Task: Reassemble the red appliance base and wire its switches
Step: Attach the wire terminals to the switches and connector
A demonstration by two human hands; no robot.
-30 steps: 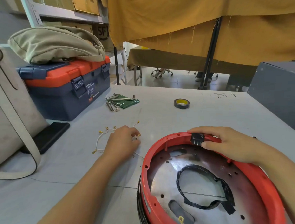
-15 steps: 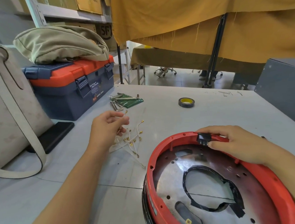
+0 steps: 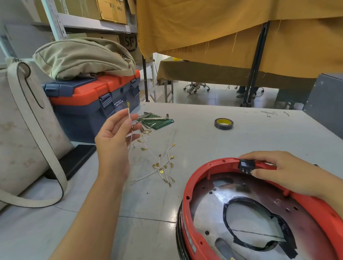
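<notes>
Several loose wires [image 3: 160,165] beside toolbox [image 3: 95,105]

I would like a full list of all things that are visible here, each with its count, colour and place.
appliance base: one, red ring with metal plate, near right on table
switch: one, black, in the base's far rim
lifted wire: one, white with gold terminal, above table
loose wires: several, white with gold terminals, table centre
tape roll: one, black and yellow, far table
toolbox: one, blue and orange, far left
cloth bag: one, khaki, on toolbox
handbag: one, cream, left edge
phone: one, black, beside handbag
green pouch: one, with metal parts, by toolbox
left hand: holds lifted wire
right hand: pinches switch
</notes>
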